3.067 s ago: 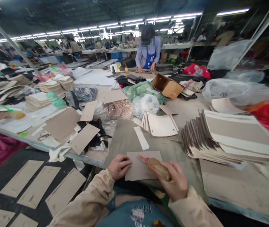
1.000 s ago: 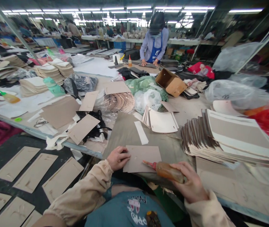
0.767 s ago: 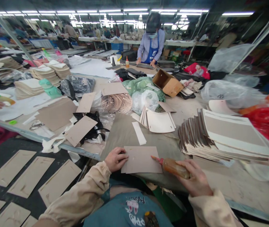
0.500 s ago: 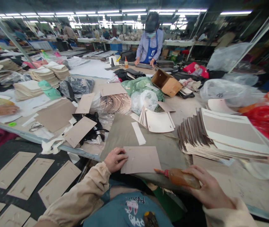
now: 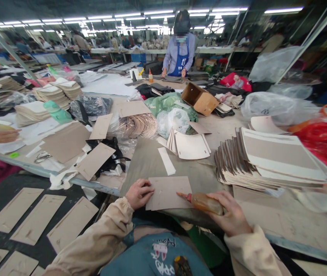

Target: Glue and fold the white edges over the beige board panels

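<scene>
A glue bottle [image 5: 206, 203] with a red and orange nozzle lies tilted in my right hand [image 5: 231, 212], whose fingers are closed round its rear. The nozzle tip is over the right part of a beige rectangular panel [image 5: 172, 188]; whether it touches cannot be made out. More panel edges show under this one, at its left and lower sides. My left hand [image 5: 139, 194] holds the panels at their left edge, fingers bent and close together. Beneath them is a grey-brown work sheet [image 5: 140, 161], with a white strip [image 5: 167, 161] just beyond.
At right stands a thick stack of panels [image 5: 284, 153], near a clear bottle with a green cap [image 5: 319, 201]. Several beige panels [image 5: 38, 218] lie on a black surface at lower left. A co-worker's hand [image 5: 0, 137] is at far left; another person [image 5: 179, 53] works opposite.
My right hand has moved left with the glue bottle, bringing the nozzle from the panel's right edge over its surface. My left hand stays on the panels. The view has shifted slightly.
</scene>
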{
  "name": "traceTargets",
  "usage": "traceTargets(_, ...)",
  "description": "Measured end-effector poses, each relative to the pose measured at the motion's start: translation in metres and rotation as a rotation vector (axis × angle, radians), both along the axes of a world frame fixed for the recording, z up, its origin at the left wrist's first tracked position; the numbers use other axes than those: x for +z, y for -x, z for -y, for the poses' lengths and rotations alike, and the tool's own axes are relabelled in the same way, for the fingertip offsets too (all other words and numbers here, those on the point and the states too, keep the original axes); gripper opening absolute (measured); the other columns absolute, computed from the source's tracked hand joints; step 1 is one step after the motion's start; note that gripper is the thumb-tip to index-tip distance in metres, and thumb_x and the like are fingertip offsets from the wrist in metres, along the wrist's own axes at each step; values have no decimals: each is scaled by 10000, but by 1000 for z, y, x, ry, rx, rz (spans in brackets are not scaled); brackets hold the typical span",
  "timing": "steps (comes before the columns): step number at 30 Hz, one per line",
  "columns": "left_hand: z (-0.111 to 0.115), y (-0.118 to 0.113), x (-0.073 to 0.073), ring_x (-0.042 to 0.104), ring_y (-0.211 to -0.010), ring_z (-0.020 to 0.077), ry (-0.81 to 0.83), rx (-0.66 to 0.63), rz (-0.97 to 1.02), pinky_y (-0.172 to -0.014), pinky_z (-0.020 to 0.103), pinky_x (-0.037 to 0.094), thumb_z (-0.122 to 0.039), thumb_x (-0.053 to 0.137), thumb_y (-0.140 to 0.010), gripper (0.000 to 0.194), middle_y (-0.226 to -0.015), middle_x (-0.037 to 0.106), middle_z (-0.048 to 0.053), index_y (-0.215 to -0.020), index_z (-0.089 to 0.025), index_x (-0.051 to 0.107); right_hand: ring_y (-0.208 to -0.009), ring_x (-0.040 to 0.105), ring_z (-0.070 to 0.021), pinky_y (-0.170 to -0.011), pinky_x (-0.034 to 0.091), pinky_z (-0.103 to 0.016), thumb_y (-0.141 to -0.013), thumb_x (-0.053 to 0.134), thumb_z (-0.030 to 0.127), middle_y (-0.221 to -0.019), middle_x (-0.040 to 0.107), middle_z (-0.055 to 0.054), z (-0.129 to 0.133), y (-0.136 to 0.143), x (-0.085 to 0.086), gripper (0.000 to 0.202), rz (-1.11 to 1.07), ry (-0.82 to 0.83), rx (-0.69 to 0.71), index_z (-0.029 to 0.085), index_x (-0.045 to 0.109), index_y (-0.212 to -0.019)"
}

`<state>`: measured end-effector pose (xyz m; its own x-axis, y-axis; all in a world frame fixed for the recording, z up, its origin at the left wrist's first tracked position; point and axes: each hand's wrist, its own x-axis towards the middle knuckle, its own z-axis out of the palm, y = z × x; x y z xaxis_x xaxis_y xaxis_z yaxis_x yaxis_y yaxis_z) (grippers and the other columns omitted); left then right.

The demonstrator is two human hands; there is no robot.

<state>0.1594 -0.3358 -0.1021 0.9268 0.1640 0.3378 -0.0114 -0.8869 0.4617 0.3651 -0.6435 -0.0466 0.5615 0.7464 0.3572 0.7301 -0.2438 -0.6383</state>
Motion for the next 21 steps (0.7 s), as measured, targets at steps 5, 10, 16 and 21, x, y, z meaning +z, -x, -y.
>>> traceTargets(5, 0, 0, -1, 539, -896, 178, 8, 4, 11, -794, 333, 476, -253, 553, -816, 164, -963, 568, 72, -901, -227, 690, -781, 600, -197, -675, 526, -317, -661, 728, 299, -876, 582, -54, -5, 3, 4, 331, -53, 55, 144, 217, 639, -969)
traceTargets(10, 0, 0, 1, 543, -893, 181, 9, 1, 8, -791, 336, 477, -253, 546, -819, 171, -958, 571, 75, -908, -228, 689, -812, 594, -199, -688, 512, -306, -665, 735, 338, -911, 580, -51, 13, -4, -1, 385, -46, 32, 113, 226, 611, -1012)
traceTargets(16, 0, -1, 1, 547, -892, 184, 22, 3, 4, -792, 345, 484, -264, 537, -824, 183, -963, 574, 78, -923, -227, 687, -837, 579, -214, -715, 497, -319, -669, 732, 405, -920, 590, -54, 36, -25, -18, 403, 50, -33, -141, 218, 600, -1002)
traceTargets(21, 1, -1, -1, 545, -909, 185, 24, 10, -7, -806, 348, 483, -245, 540, -821, 181, -969, 571, 78, -930, -224, 684, -802, 589, -204, -675, 503, -296, -645, 737, 420, -886, 602, -39, 41, -30, -21, 383, 37, 18, -160, 231, 626, -959)
